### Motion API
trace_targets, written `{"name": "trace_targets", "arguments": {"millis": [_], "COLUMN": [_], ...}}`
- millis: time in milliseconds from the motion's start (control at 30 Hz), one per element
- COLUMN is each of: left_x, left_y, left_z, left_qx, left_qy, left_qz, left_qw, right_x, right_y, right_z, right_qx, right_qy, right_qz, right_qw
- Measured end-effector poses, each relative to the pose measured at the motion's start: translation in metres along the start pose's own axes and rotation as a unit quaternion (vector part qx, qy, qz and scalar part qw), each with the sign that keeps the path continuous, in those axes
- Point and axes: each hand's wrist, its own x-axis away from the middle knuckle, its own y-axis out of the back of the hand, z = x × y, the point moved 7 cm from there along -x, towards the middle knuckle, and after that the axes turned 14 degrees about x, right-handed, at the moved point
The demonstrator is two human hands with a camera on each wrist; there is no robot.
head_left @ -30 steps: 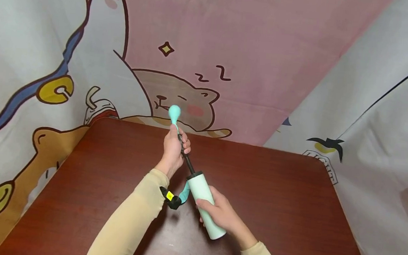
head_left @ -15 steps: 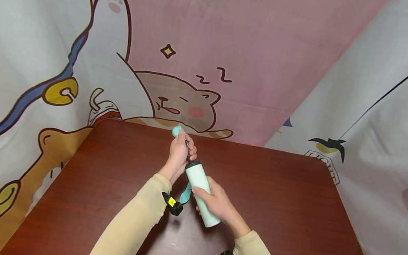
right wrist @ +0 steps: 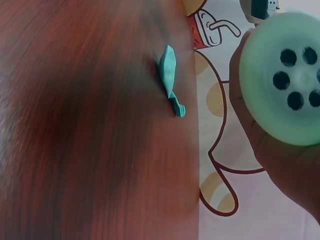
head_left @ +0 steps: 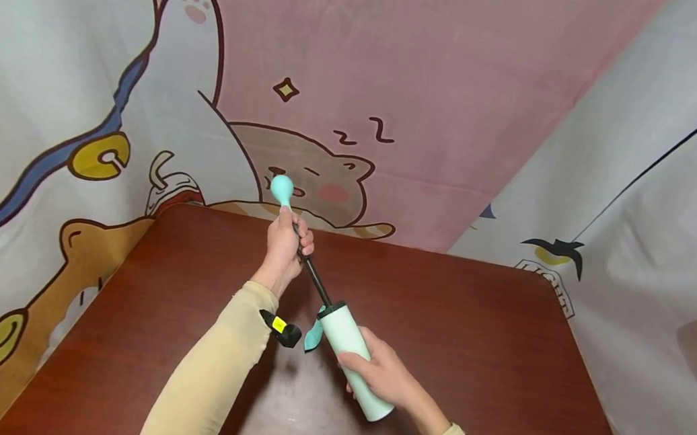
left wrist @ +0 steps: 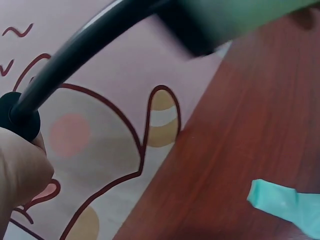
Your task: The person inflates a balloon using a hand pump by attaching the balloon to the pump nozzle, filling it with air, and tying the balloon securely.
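Observation:
A mint-green balloon hand pump point(head_left: 341, 325) slants over the table, its black rod point(head_left: 318, 283) drawn well out of the barrel. My right hand point(head_left: 380, 368) grips the barrel; the right wrist view shows the pump's round end point(right wrist: 272, 107) with several dark holes. At the rod's far end, my left hand point(head_left: 284, 243) holds the tip and the neck of a small, slightly filled teal balloon point(head_left: 281, 189), which stands up above the thumb. On the table behind the pump lies a limp teal balloon point(head_left: 312, 338), also seen in the left wrist view as a limp balloon point(left wrist: 275, 200).
The reddish-brown wooden table point(head_left: 468, 334) spreads under both hands. A pink and white curtain point(head_left: 431, 82) with cartoon animals hangs along its far edge and sides. A black wrist camera strap point(head_left: 282, 331) sits on the left sleeve.
First the hands drew together and the rod slid into the barrel. Now they are apart again with the rod long, and the balloon stands higher and farther left.

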Motion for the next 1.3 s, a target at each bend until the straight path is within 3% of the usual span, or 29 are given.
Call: {"name": "trace_targets", "arguments": {"millis": [267,400,533,667,800,1000,1300], "left_x": [-0.006,0.001,0.011,0.017,0.020,0.015,0.002], "left_y": [0.006,0.003,-0.003,-0.010,-0.007,0.001,0.007], "left_z": [-0.020,-0.005,0.011,0.019,0.022,0.015,-0.015], "left_qx": [-0.001,-0.018,-0.031,-0.053,-0.063,-0.031,0.023], "left_qy": [-0.039,-0.025,-0.014,-0.020,-0.012,-0.011,-0.035], "left_qz": [-0.012,-0.012,-0.007,0.014,0.014,0.009,-0.004], "left_qw": [0.9992,0.9995,0.9994,0.9983,0.9978,0.9994,0.9991], "right_x": [0.013,0.002,-0.022,-0.044,-0.051,-0.036,0.004], "right_y": [0.003,0.001,0.003,0.008,0.006,0.001,0.003], "right_z": [-0.009,-0.005,0.007,0.020,0.023,0.017,0.000], "right_qx": [0.033,0.049,0.062,0.071,0.070,0.069,0.071], "right_qy": [0.028,0.034,0.038,0.038,0.032,0.024,0.040], "right_qz": [0.017,-0.002,-0.028,-0.058,-0.064,-0.043,-0.001], "right_qw": [0.9989,0.9982,0.9970,0.9951,0.9950,0.9964,0.9967]}}
